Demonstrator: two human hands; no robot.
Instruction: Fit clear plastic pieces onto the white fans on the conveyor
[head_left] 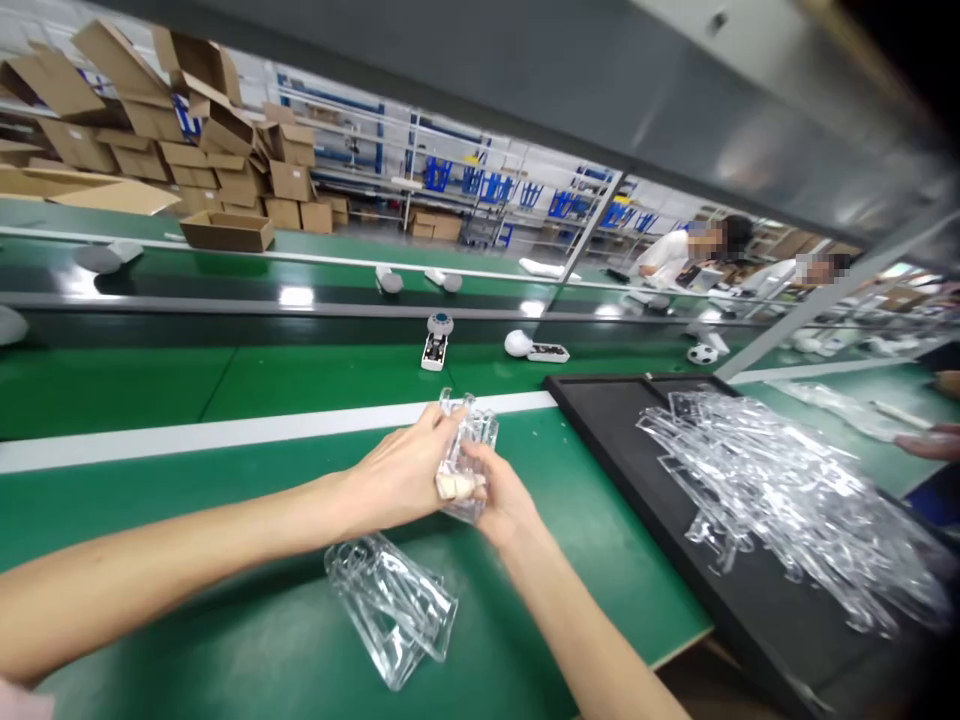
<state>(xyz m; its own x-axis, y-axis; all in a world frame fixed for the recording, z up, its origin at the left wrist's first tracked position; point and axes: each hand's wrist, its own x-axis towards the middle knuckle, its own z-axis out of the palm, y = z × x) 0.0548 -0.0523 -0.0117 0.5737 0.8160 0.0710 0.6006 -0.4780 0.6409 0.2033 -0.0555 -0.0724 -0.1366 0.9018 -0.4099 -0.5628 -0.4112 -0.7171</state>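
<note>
Above the green table [285, 610], my left hand [409, 462] and my right hand [506, 492] are closed around a small bunch of clear plastic parts [474, 440]. A cream-coloured piece shows at the near end of the bunch, but I cannot make out what it is. Just below my left wrist, more clear plastic frames [394, 605] lie overlapped on the table. To the right of my hands, a black tray [600, 440] holds a large heap of similar clear parts [780, 490].
Beyond the white edge strip, a green belt carries white devices, one upright with its compartment exposed [435, 343] and one lying sideways [536, 347]. A metal shelf [480, 70] hangs overhead. Cardboard boxes [217, 160] are piled at the back left. Other people work at the right.
</note>
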